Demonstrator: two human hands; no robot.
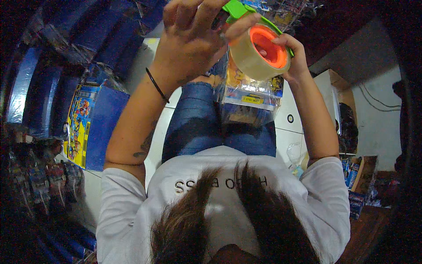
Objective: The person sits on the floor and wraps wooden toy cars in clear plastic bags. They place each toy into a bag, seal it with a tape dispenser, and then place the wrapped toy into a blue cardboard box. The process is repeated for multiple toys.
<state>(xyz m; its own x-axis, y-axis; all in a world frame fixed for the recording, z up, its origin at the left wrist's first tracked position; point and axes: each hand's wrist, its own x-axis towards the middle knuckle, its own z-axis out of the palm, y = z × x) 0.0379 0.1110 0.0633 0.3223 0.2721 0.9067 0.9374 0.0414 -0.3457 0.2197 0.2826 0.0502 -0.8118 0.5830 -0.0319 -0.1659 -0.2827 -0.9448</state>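
Clear tape roll (255, 55) with orange core on green dispenser (237, 9), tilted, above lap.

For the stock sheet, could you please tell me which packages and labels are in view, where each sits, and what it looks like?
Clear plastic toy package: on the lap, below the tape roll; flat, see-through, colourful card inside.
Small yellow label: on that package's front; a narrow rectangle.
Blue cardboard box: on the floor at the left; rectangular, cartoon-printed side.
Small blue boxes: low at the right; details unclear.
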